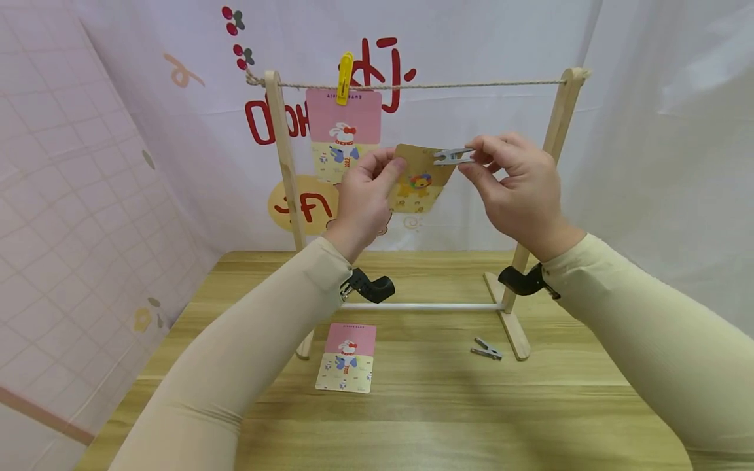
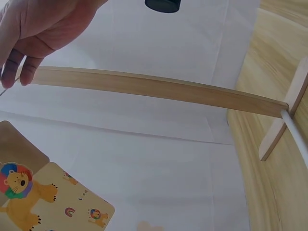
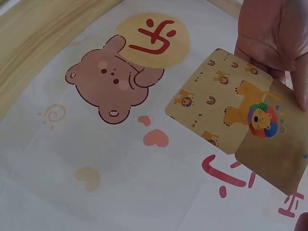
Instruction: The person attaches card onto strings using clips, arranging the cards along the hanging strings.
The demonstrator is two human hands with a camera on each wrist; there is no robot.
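Observation:
My left hand (image 1: 365, 199) pinches the left edge of a tan and cream card (image 1: 415, 196) with a rainbow-maned lion, held in the air below the rope. In my right hand (image 1: 521, 190), thumb and fingers grip the handle end of a grey metal clothespin (image 1: 450, 157); its tip overlaps the card's upper right corner in the head view. The left wrist view catches the lion card (image 2: 53, 192) at lower left, under the right hand (image 2: 50, 31). The right wrist view has the left hand (image 3: 272, 41) at the card's edge.
A rope (image 1: 459, 86) spans two wooden posts (image 1: 556, 131). A yellow clothespin (image 1: 344, 78) fastens a pink rabbit card (image 1: 368, 121) to it. Another rabbit card (image 1: 345, 360) and a second grey clothespin (image 1: 486, 349) lie on the wooden table (image 1: 412, 418). A white rod (image 1: 436, 306) joins the posts low down.

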